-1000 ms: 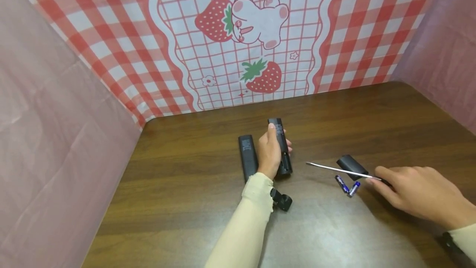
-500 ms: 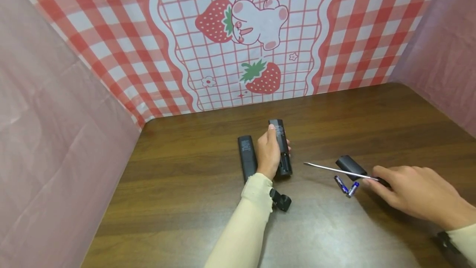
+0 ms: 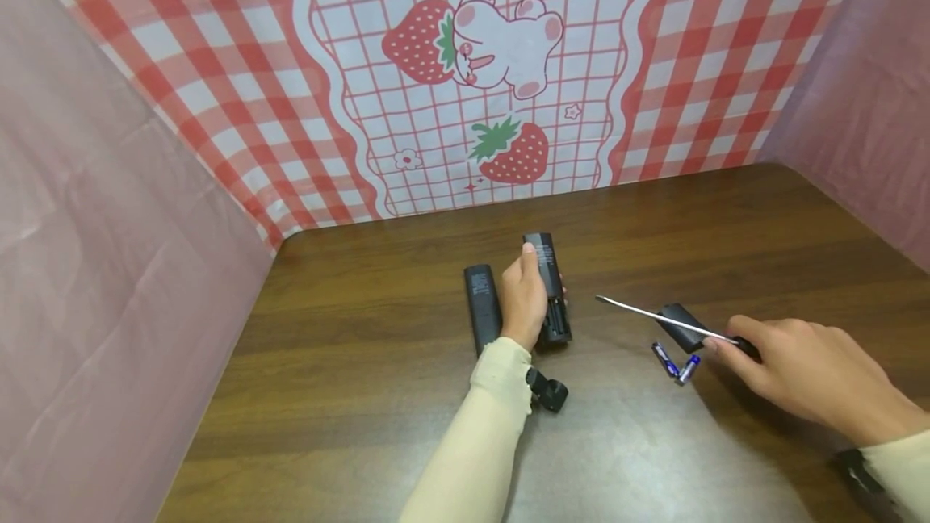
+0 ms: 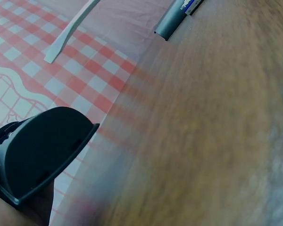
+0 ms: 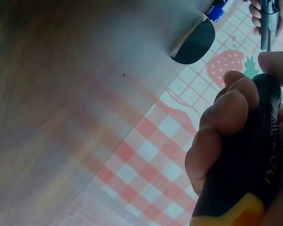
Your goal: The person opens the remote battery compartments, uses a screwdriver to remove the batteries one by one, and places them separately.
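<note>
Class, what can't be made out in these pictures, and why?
Held remote: print too small, head view.
Other remote: near end hidden by the left sleeve, head view.
Screwdriver: handle mostly covered by right hand, head view.
Left hand: mostly cut off by the left wrist view's edge.

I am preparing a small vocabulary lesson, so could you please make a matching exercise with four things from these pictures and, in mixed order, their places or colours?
Things:
1. Screwdriver
2. Batteries
3. Open remote
4. Second remote

Places or colours:
A. blue, lying on the table
B. held in the left hand
C. black, lying beside the left hand
D. held in the right hand

Pairs: 1-D, 2-A, 3-B, 4-C
</note>
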`<move>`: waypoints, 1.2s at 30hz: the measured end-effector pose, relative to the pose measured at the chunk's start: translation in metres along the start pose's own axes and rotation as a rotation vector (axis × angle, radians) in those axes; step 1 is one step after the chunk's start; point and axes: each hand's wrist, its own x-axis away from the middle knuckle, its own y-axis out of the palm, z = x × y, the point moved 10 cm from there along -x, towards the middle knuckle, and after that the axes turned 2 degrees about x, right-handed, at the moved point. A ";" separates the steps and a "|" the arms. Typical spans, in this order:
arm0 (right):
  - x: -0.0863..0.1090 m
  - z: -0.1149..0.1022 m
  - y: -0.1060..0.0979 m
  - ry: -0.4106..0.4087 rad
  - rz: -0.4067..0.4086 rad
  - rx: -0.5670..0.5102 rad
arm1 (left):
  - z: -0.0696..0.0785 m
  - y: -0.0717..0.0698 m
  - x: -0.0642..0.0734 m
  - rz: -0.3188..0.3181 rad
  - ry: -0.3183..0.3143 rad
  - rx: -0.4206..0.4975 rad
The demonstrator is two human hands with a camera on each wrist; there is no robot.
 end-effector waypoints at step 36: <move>-0.023 0.068 0.021 0.273 -0.167 -0.143 | 0.009 -0.009 -0.003 0.072 0.093 -0.169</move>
